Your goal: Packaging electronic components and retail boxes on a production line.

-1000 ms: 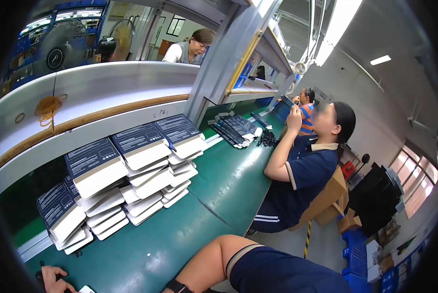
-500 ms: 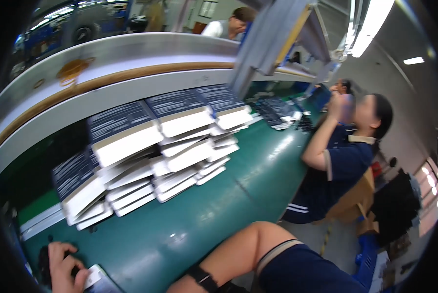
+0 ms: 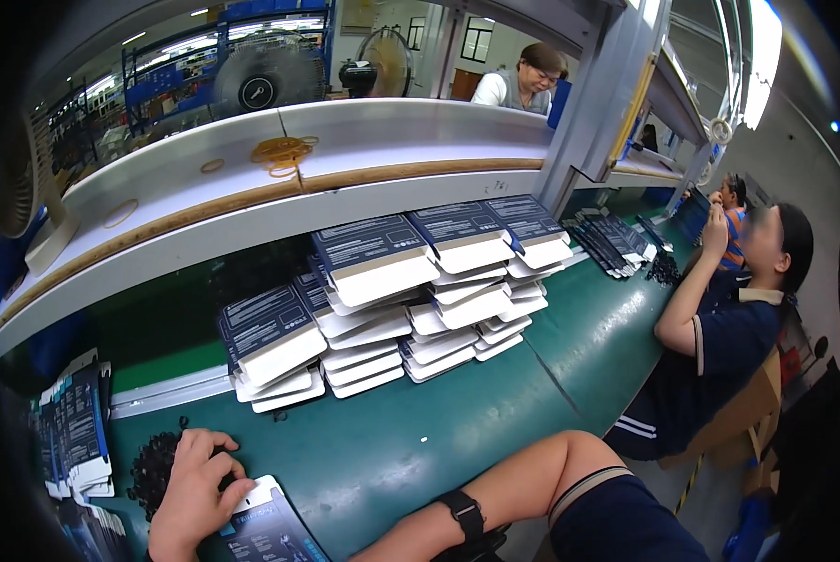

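My left hand [image 3: 198,489] is at the lower left, its fingers loosely curled and apart. It is beside a heap of small black plastic pieces [image 3: 154,468], part of which it covers. The thumb lies at the white tab of a flat dark-blue printed box [image 3: 275,536]; whether it presses on the tab is hard to see. I can make out nothing held in the fingers. My right forearm [image 3: 429,530], with a black wristband [image 3: 464,513], comes in from the right, bent at the elbow; the hand itself is past the lower edge.
Dark-blue boxes with white flaps [image 3: 373,253] stand stacked on the green table [image 3: 467,426]. More flat boxes [image 3: 75,426] lie at the far left. A white shelf [image 3: 392,140] with rubber bands [image 3: 284,155] runs behind. A co-worker [image 3: 720,318] sits at the right; another person [image 3: 529,80] is beyond the shelf.
The view has swung left, so the table, boxes and co-worker appear farther right, and flat boxes and a fan show at the left. My left hand stays by the black heap.
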`<action>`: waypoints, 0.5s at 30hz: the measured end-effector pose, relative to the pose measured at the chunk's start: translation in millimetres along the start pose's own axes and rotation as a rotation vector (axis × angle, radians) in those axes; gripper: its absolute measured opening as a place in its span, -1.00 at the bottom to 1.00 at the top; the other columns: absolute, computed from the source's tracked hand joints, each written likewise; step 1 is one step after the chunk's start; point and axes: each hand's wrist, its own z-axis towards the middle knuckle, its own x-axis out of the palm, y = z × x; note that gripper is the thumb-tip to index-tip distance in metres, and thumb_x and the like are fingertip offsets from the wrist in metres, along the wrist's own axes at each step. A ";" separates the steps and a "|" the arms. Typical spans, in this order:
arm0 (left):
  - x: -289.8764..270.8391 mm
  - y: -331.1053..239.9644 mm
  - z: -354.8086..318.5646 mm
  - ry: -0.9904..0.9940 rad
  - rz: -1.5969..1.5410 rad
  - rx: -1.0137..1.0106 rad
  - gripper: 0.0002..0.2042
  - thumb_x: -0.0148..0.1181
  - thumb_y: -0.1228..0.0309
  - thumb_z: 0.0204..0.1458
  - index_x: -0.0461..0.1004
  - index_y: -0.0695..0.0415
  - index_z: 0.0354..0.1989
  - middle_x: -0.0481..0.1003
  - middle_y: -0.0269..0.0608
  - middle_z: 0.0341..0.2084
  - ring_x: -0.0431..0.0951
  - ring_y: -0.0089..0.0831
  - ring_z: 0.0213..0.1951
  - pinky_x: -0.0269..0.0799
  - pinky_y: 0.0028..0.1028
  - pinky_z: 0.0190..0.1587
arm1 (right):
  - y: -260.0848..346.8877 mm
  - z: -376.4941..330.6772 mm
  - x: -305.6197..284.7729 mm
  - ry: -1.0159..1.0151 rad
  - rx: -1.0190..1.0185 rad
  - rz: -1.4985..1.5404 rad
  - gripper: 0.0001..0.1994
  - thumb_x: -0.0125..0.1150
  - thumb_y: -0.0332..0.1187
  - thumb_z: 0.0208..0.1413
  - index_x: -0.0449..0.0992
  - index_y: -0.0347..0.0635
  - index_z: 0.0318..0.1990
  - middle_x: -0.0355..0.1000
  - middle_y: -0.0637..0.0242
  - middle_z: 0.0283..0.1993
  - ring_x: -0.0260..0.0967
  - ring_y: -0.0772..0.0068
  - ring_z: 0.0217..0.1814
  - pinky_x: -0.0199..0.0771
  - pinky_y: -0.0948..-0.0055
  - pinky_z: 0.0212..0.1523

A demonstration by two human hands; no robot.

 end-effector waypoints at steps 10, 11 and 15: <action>-0.1 -3.5 3.2 0.024 0.025 -0.006 -0.82 0.40 0.49 -0.22 0.48 0.20 -0.49 0.39 -0.08 -0.14 0.32 -0.08 0.02 0.27 -0.23 0.09 | 1.0 -1.4 -2.2 -0.010 -0.021 -0.028 -0.76 0.11 -0.44 0.20 0.48 -0.30 0.00 0.52 0.17 -0.38 0.52 0.43 -0.48 0.54 0.44 -0.49; 0.4 -4.4 3.0 0.029 0.032 -0.004 -0.82 0.40 0.49 -0.22 0.48 0.20 -0.49 0.39 -0.08 -0.14 0.32 -0.08 0.02 0.27 -0.23 0.09 | 0.3 -1.7 -1.7 -0.012 -0.029 -0.029 -0.76 0.11 -0.44 0.20 0.48 -0.30 0.00 0.52 0.17 -0.38 0.52 0.43 -0.48 0.54 0.44 -0.49; 2.4 -6.4 2.4 0.021 0.040 -0.018 -0.82 0.40 0.49 -0.22 0.48 0.20 -0.49 0.39 -0.08 -0.14 0.32 -0.08 0.02 0.28 -0.23 0.08 | -3.6 -1.7 0.0 -0.016 -0.024 -0.021 -0.76 0.10 -0.43 0.20 0.48 -0.30 -0.01 0.52 0.18 -0.38 0.52 0.44 -0.48 0.55 0.45 -0.49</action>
